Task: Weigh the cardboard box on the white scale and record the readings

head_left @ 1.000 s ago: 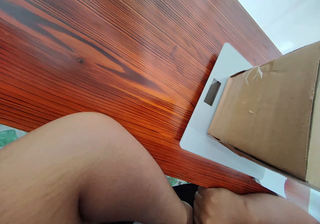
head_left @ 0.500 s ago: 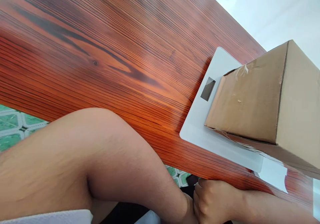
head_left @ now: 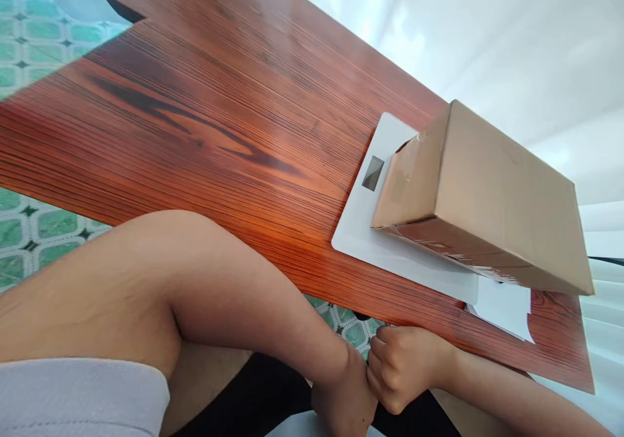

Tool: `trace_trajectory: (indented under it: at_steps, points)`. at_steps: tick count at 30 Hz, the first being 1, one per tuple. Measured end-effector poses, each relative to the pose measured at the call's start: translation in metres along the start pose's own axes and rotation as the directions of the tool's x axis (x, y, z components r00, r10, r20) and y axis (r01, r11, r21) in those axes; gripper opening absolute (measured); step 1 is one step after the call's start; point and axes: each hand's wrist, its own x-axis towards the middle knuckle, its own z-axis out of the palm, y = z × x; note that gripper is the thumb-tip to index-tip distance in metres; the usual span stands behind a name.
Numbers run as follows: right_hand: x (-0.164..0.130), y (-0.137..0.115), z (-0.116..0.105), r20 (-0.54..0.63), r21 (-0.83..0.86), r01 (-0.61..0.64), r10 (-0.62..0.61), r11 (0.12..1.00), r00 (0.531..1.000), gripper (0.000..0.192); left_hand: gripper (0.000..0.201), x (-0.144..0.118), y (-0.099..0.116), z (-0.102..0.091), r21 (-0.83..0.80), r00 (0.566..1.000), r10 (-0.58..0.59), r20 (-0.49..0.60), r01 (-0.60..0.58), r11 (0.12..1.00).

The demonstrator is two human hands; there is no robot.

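Resting on a white flat scale [head_left: 390, 255], a closed brown cardboard box [head_left: 492, 196] sits at the right of the reddish wooden worktop [head_left: 219, 112]; clear tape crosses its near end, and no writing can be read on it. The scale's small dark display [head_left: 373, 173] is blank. A white paper [head_left: 504, 307] lies beneath the box's right end. Below the worktop's near edge, the left hand [head_left: 348, 401] and right hand [head_left: 397, 369] touch, right fingers curled shut; the left fingers' state cannot be told.

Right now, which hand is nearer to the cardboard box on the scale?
The right hand. It sits curled below the table edge, just under the box. The left hand is beside it, slightly farther left and lower.
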Motion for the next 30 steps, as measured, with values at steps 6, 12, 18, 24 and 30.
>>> trace_trajectory:
  at_steps: [6,12,18,24,30]
  points:
    - [-0.004,-0.003,-0.004,-0.147,-0.101,-0.039,0.024,0.994,0.989,0.022,0.025,0.024,-0.010,-0.012,-0.333,0.710,0.196,0.677,0.058,0.941]
    - [-0.005,-0.007,-0.035,-0.276,-0.276,-0.164,0.086,0.947,0.957,0.030,0.033,0.032,0.005,-0.021,-0.597,0.659,0.340,0.671,0.209,0.775]
    - [-0.011,-0.008,-0.070,-0.345,-0.414,-0.274,0.128,0.868,0.930,0.032,0.046,0.005,0.096,-0.027,0.104,0.583,0.124,0.803,0.068,-0.992]
    - [-0.020,-0.003,-0.106,-0.465,-0.507,-0.423,0.175,0.751,0.868,0.035,0.030,-0.010,0.178,-0.032,0.547,0.741,0.111,0.662,-0.377,-0.748]
    - [-0.030,-0.002,-0.136,-0.708,-0.436,-0.648,0.206,0.625,0.675,0.034,0.026,-0.018,0.235,-0.051,0.779,0.703,0.449,0.552,-0.242,-0.579]
